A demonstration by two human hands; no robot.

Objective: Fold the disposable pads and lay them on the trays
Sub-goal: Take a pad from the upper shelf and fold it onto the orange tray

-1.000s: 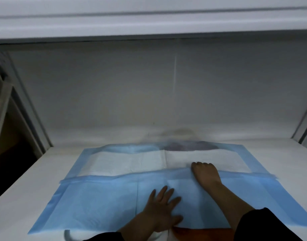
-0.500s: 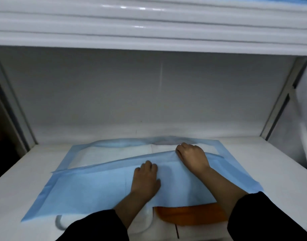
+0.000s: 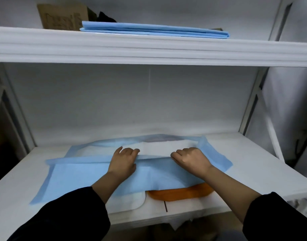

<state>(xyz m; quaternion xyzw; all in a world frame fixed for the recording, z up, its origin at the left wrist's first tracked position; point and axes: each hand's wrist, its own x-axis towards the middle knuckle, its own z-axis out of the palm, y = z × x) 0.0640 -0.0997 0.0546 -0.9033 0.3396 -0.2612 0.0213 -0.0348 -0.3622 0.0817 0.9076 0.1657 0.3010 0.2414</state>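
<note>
A blue disposable pad (image 3: 83, 176) with a white inner face (image 3: 164, 147) lies spread on the white lower shelf (image 3: 244, 153). Its near half is folded over toward the back. My left hand (image 3: 124, 161) and my right hand (image 3: 191, 160) sit side by side on the folded flap's far edge, fingers curled over that edge and gripping it. Under the pad's near edge, a white tray (image 3: 130, 202) and an orange tray (image 3: 180, 194) stick out; most of each is hidden.
The upper shelf (image 3: 149, 49) carries a stack of folded blue pads (image 3: 154, 30) and a cardboard box (image 3: 62, 15). Metal uprights (image 3: 253, 108) frame the right side. The back wall stands close behind the pad.
My left hand slid forward from the flap's middle to its far edge, beside my right hand. Both now grip that edge. The view has tilted up, revealing the upper shelf.
</note>
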